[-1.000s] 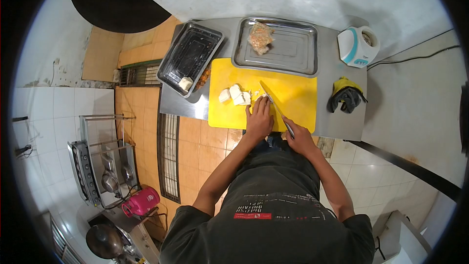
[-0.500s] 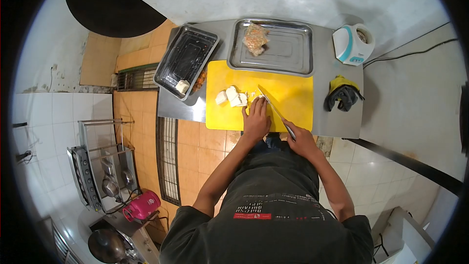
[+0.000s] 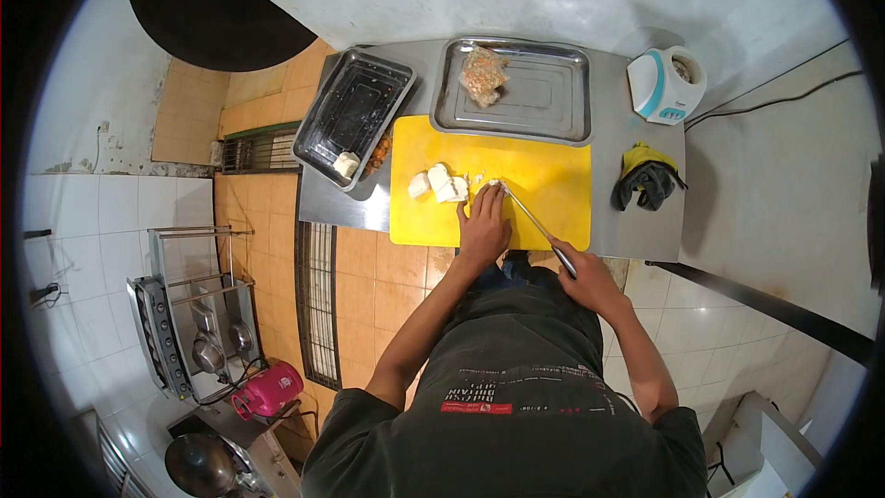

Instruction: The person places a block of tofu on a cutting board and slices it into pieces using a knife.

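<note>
My right hand [image 3: 590,282] is wrapped round the handle of a knife [image 3: 535,220], whose blade tip reaches a small white piece [image 3: 495,184] on the yellow cutting board [image 3: 553,166]. Beside that tip, my left hand [image 3: 485,229] lies on the board with its fingertips at the small piece; whether they pinch it is too small to tell. White blocks [image 3: 446,187] sit on the board left of my left hand, with a rounder white block [image 3: 419,186] next to them. Small white crumbs are scattered between the blocks and the knife.
Behind the board, a metal tray [image 3: 553,137] bears a plastic-wrapped bundle [image 3: 483,75]. A darker tray [image 3: 312,111] at the left holds a white block [image 3: 346,164]. Orange bits [image 3: 378,154] lie beside it. At the right are a white-and-teal appliance [image 3: 656,88] and yellow-and-black gloves [image 3: 648,177].
My right hand has moved right and toward my body, drawing the knife back, so its tip is nearer my left fingertips. My left hand stays at almost the same spot on the board.
</note>
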### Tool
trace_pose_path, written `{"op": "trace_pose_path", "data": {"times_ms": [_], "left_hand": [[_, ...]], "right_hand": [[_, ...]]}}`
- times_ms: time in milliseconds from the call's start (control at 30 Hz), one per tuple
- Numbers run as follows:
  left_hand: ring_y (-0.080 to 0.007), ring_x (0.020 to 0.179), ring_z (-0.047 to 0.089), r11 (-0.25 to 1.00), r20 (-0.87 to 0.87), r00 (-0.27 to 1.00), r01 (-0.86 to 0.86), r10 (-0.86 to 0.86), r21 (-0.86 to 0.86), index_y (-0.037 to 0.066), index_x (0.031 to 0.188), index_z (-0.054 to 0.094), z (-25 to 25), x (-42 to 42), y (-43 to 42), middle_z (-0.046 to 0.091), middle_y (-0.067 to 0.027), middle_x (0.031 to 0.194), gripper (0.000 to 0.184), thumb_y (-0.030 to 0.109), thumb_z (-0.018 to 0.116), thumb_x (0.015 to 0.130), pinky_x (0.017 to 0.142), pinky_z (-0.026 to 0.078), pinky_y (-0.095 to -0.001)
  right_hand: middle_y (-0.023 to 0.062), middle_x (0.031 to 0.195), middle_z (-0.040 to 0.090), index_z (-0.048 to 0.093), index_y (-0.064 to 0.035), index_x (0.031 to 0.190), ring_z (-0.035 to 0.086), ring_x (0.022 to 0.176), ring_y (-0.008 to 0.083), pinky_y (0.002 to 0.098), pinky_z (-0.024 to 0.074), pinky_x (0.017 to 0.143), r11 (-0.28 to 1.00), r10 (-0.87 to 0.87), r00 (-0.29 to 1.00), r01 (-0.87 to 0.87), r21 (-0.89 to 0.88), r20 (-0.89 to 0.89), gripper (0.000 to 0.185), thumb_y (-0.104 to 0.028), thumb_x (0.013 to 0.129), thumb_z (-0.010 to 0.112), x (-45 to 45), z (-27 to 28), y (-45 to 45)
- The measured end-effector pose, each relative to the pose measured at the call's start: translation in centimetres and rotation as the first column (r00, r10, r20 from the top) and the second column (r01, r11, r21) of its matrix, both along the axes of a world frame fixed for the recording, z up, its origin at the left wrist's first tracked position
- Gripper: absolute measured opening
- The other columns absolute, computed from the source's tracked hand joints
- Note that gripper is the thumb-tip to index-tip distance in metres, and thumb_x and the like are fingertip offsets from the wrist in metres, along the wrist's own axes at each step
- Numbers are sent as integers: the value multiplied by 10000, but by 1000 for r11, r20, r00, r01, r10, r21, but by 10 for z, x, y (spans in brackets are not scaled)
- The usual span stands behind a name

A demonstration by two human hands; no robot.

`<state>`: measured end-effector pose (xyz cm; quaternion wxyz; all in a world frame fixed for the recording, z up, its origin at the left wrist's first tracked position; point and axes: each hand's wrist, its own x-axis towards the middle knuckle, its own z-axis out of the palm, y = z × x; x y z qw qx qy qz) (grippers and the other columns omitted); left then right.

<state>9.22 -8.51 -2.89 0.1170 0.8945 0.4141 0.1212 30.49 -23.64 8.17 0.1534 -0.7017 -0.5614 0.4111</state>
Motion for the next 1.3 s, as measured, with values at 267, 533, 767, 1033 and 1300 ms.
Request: {"op": "trace_pose_path", "data": {"times_ms": [267,533,767,1033,1300], "left_hand": [[-261,1526,419,995,136,990,-29,41,-91,26,1496,496,0,0,1,520,-136,1559,739,182,757,823,1164,254,-614],[-273,1517,421,996,142,989,-26,39,-89,38,1529,468,0,-3,2,501,-141,1572,773,187,762,831,1153,253,-616],[-280,1528,391,999,76,997,-2,5,-49,67,1521,511,3,-5,2,476,-99,1599,732,201,758,846,1132,266,-657],[-278,1519,401,999,31,1000,7,-6,-37,76,1491,568,-1,-6,2,497,-74,1581,695,226,764,840,1115,277,-688],[-269,1514,410,1000,25,1000,8,-8,-10,66,1506,562,-1,-4,1,507,-71,1576,708,229,757,845,1115,278,-684]], "right_hand": [[265,998,717,554,-213,1550,707,922,433,506,553,878,987,-89,991,74,-143,-98,630,-149,933,663,7,27,4],[189,757,650,578,-217,1548,620,643,297,405,526,716,994,-65,997,61,-94,-38,603,-141,953,639,20,35,2],[264,879,703,606,-230,1510,707,812,430,495,565,824,989,-79,996,73,-129,-42,580,-174,937,673,17,57,15],[276,924,721,593,-226,1514,708,870,472,542,561,852,996,-85,995,85,-11,-51,604,-154,923,692,3,13,10],[276,993,728,582,-215,1528,707,906,472,531,556,875,996,-78,995,80,41,-57,614,-146,928,689,1,16,-1]]}}
